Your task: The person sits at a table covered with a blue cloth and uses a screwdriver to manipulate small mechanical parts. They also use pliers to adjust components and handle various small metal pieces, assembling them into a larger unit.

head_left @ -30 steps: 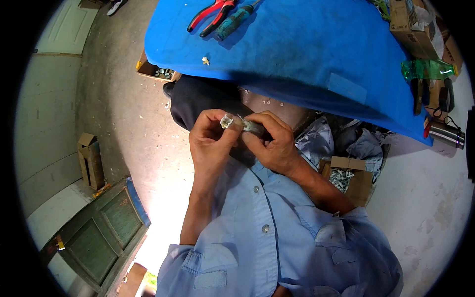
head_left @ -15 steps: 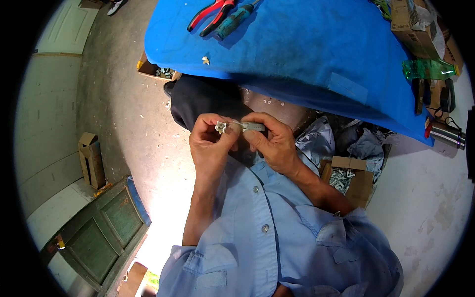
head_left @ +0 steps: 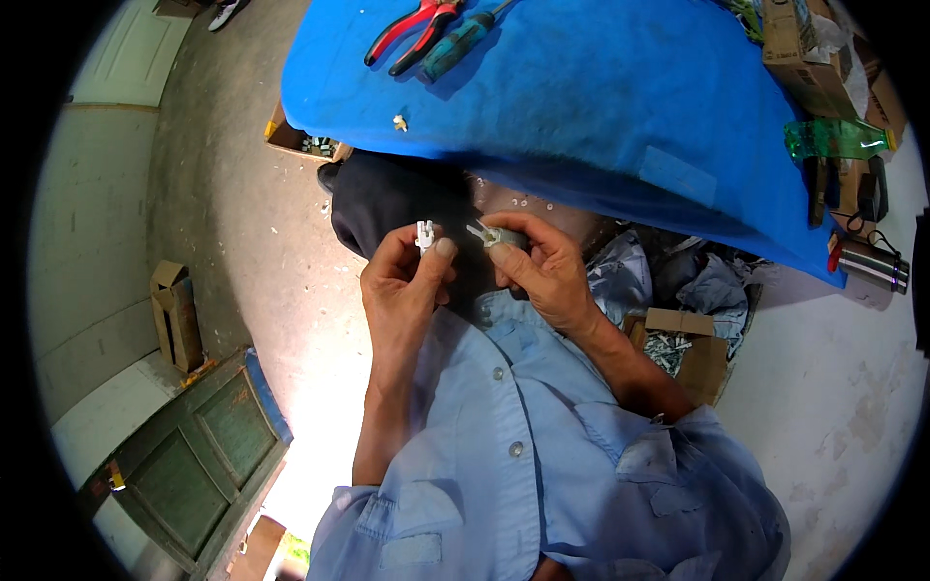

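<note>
Between thumb and fingers, my left hand (head_left: 401,276) pinches a small white plastic part (head_left: 424,235) held upright. My right hand (head_left: 544,268) grips a small grey part (head_left: 504,235) from which a thin pale prong points toward the left hand. A gap separates the two pieces, which are too small to name more closely. Both hands are over my lap, short of the blue-covered table (head_left: 581,87). On that cloth rest red-and-black pliers (head_left: 412,37) and a teal-handled screwdriver (head_left: 455,48), with a tiny cream-coloured bit (head_left: 400,123) near the edge.
Under the table's left corner sits a box of small parts (head_left: 308,140). By my right elbow stands a cardboard box (head_left: 683,347) filled with small metallic pieces. A green bottle (head_left: 839,138) and a steel flask (head_left: 872,263) are at the right. Small bits litter the floor.
The white part and the grey part, together before, are now apart. My left hand has shifted slightly left and turned its piece upright; the right hand has moved slightly right.
</note>
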`<move>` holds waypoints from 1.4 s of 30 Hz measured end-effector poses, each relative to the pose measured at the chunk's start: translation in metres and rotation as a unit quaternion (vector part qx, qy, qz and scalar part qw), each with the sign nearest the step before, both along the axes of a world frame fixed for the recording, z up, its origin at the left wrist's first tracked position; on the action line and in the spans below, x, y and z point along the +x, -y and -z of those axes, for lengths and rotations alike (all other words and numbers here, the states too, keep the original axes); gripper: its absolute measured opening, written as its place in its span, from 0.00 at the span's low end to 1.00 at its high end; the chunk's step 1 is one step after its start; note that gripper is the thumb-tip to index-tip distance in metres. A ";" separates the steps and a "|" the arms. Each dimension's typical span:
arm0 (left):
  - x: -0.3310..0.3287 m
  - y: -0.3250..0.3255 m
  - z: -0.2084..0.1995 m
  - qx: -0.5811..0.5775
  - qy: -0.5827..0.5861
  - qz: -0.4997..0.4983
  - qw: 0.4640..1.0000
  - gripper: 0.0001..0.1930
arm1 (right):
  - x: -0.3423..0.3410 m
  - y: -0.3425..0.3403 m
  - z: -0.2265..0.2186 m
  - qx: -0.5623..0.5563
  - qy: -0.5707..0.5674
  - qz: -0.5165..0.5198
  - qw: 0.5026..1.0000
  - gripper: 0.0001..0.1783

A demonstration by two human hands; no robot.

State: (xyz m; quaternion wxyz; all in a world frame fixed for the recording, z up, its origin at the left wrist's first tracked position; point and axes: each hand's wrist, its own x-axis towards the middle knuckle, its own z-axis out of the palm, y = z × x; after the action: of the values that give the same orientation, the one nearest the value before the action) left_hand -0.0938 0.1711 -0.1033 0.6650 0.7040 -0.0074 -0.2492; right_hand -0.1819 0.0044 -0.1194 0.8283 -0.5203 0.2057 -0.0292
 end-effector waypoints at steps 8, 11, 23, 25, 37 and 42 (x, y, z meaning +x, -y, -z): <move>-0.001 -0.001 -0.002 0.025 0.012 0.043 0.999 0.14 | -0.004 0.008 0.007 0.119 -0.010 0.004 0.993 0.21; -0.002 0.002 -0.002 -0.016 0.018 0.054 0.998 0.14 | -0.005 0.007 0.008 0.140 -0.003 0.011 0.990 0.21; -0.009 0.018 -0.008 0.070 0.225 0.156 0.959 0.16 | -0.008 0.008 0.004 0.076 0.024 0.001 0.997 0.18; -0.010 0.017 -0.006 0.063 0.216 0.155 0.962 0.16 | -0.009 0.009 0.005 0.043 0.028 -0.003 0.999 0.16; -0.012 0.018 0.005 0.011 0.136 0.131 0.982 0.15 | -0.009 0.009 0.004 0.019 0.036 -0.004 0.999 0.15; -0.013 0.017 0.008 0.005 0.121 0.128 0.984 0.15 | -0.008 0.012 0.002 0.026 0.032 -0.002 0.999 0.14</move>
State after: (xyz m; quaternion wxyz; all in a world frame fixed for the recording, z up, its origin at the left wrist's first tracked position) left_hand -0.1064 0.1541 -0.1115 0.6182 0.7255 -0.1765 -0.2456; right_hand -0.1895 -0.0076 -0.1211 0.8476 -0.4979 0.1791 -0.0391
